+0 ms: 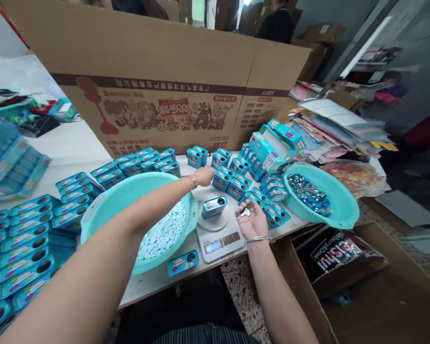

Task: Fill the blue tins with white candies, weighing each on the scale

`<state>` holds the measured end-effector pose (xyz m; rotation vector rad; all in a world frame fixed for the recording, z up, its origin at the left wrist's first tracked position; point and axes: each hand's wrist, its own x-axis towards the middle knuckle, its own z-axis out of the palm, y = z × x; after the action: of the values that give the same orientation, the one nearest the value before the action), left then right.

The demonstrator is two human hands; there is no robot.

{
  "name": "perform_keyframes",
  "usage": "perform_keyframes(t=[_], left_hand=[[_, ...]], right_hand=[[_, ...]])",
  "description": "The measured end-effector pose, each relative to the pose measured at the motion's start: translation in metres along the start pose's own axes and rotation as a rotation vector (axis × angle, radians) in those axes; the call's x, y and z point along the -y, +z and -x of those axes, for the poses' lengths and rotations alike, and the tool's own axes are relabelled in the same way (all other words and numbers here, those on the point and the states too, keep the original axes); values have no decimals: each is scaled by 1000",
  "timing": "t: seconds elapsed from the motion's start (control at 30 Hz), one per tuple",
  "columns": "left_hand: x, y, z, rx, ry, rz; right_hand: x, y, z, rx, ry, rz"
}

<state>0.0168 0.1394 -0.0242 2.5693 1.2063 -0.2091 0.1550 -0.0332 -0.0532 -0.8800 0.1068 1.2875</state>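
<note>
My left hand reaches across the teal basin of white candies toward a stack of small blue tins; its fingers are hidden against the tins. My right hand lies palm up, fingers cupped around a few white candies. Between the hands an open blue tin sits on a small white scale.
Another blue tin lies at the table's front edge. Rows of tins fill the left side. A second teal basin holds round lids. A large cardboard sheet stands behind; paper stacks and boxes lie right.
</note>
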Motion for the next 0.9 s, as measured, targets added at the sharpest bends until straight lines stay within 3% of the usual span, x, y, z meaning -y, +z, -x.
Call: perform_keyframes(t=[0.13, 0.2, 0.3, 0.37, 0.47, 0.57, 0.7, 0.9], left_hand=[[-40, -31, 38, -319, 137, 99], [-62, -33, 60, -457, 289, 150], [-77, -25, 84, -514, 430, 178], [-73, -18, 93, -556, 389, 299], [-54, -6, 101, -639, 211, 510], [-40, 11, 104, -568, 129, 487], [-40, 33, 100, -456, 76, 326], [-47, 41, 89, -354, 33, 339]], right_hand=[[-1, 25, 8, 55, 29, -58], [-1, 40, 11, 104, 27, -76], [-3, 59, 13, 130, 27, -115], [-4, 65, 13, 106, 45, -119], [-5, 69, 14, 57, 41, -82], [-7, 71, 12, 27, -12, -42], [-12, 76, 6, 44, -92, 34], [-22, 74, 1, 111, -239, 153]])
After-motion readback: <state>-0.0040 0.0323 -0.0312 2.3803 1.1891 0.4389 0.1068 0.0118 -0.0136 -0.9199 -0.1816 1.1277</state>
